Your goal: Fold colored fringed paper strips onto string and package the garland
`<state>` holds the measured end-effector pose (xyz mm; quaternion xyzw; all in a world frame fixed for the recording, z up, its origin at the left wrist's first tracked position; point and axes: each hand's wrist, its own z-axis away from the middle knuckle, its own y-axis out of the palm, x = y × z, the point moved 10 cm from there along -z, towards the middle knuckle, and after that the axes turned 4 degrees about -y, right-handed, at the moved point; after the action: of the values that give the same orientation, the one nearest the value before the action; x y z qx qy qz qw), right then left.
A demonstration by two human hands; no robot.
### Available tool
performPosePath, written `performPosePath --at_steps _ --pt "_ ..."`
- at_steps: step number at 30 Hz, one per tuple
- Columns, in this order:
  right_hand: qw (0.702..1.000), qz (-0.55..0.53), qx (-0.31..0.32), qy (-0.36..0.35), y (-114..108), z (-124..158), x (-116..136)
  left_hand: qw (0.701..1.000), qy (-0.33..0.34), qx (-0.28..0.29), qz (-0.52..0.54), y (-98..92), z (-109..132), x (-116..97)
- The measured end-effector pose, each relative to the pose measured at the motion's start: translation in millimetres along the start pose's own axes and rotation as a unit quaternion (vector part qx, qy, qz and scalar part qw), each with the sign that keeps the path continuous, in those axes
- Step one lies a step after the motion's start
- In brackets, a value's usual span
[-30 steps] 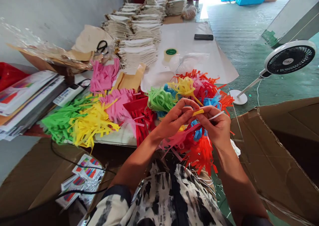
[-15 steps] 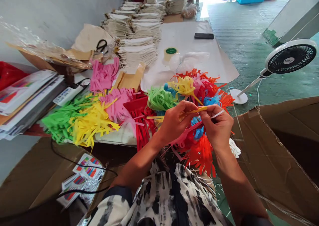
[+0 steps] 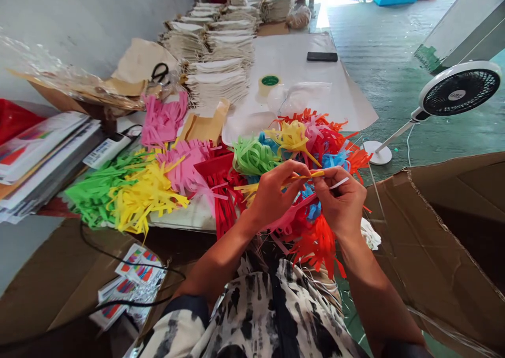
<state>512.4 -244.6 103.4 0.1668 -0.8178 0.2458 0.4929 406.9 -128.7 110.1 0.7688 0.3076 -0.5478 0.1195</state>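
My left hand (image 3: pixel 274 195) and my right hand (image 3: pixel 341 200) are both pinched on a thin yellow paper strip (image 3: pixel 305 176) stretched between them. A white strip (image 3: pixel 341 182) also pokes out from my right fingers. Under my hands hangs a bunch of pink, blue and orange-red fringed paper tassels (image 3: pixel 315 237). Just beyond them lies a heap of finished tassels (image 3: pixel 300 140) in green, yellow, pink, blue and orange.
Loose piles of green fringe (image 3: pixel 92 192), yellow fringe (image 3: pixel 144 195) and pink fringe (image 3: pixel 161 119) lie left. Stacks of white paper (image 3: pixel 219 79), scissors (image 3: pixel 160 73), a tape roll (image 3: pixel 269 84) and a phone (image 3: pixel 322 57) sit farther back. A fan (image 3: pixel 453 92) and an open cardboard box (image 3: pixel 445 242) stand right.
The yellow strip has been drawn out longer between my hands, and both hands have shifted slightly up and left. The tassel bunch sways a little below them.
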Motion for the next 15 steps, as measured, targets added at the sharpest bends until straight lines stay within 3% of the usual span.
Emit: performPosePath --at_steps 5,11,15 --pt "1.000 0.021 -0.001 -0.008 0.0 -0.4 2.9 1.000 -0.010 0.003 0.000 -1.6 0.9 1.4" --pt "0.999 0.038 -0.011 -0.012 -1.8 -0.3 1.2 0.997 -0.028 0.009 -0.078 -2.6 -2.9 1.6" --pt "0.998 -0.026 0.053 0.014 7.6 -1.3 -5.9 0.997 -0.065 0.037 -0.019 0.5 -4.0 8.9"
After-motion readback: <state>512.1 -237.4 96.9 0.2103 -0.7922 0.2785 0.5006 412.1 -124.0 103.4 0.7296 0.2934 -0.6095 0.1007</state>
